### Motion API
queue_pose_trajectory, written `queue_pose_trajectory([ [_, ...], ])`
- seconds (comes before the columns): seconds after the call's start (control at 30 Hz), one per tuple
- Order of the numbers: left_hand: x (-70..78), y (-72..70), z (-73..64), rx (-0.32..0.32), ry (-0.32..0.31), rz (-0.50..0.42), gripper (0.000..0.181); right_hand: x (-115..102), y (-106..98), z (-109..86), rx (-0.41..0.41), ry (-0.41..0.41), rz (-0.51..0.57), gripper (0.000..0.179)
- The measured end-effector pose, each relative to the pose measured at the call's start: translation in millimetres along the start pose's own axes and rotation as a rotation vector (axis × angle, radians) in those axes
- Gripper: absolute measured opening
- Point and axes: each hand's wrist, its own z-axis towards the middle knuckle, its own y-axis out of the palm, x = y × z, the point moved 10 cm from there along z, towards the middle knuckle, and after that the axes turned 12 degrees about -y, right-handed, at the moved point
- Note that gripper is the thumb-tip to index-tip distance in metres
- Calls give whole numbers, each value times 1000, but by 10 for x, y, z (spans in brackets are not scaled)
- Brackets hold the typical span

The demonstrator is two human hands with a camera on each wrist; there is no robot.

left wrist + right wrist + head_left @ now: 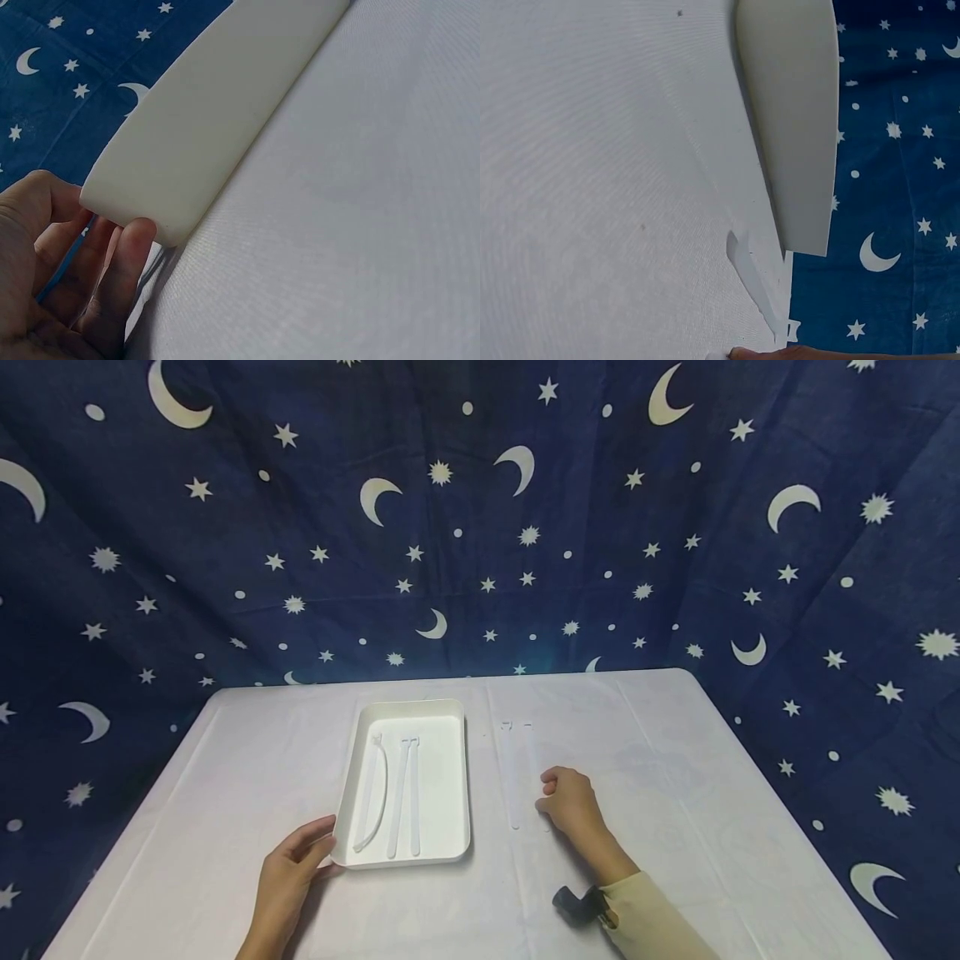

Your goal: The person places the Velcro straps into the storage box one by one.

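A shallow white tray point(444, 793) lies on the table. My left hand point(291, 864) grips its near left corner, with fingertips against the tray's outer wall point(195, 112) in the left wrist view. Inside are several thin white plastic strips with small notched ends, among them a bowed strip point(384, 793) and a straight strip point(415, 797). To the tray's right, a flat strip point(510, 777) lies on the cloth, with a fainter one beside it. My right hand point(576, 802) is over that fainter strip, fingers bent and a gap showing before the thumb; contact is unclear.
A white cloth point(712, 827) covers the table. Behind and at the sides hangs a dark blue curtain point(480, 610) with moons and stars. A black wrist device point(579, 906) sits at the right cuff.
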Motion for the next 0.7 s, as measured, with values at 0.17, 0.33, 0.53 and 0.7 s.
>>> queue_pose_trajectory([
  [0.17, 12, -6, -7, 6, 7, 2, 42, 1, 6, -1, 9, -3, 12, 39],
  [0.33, 25, -7, -9, 7, 10, -2, 42, 0, 16, -3, 17, -12, 19, 39],
  [0.53, 18, -8, -7, 9, 7, 4, 41, -12, 22, 4, 20, -6, 6, 36],
  [0.7, 20, -6, -8, 4, 9, 3, 42, -25, 11, 10, 12, -3, -2, 35],
])
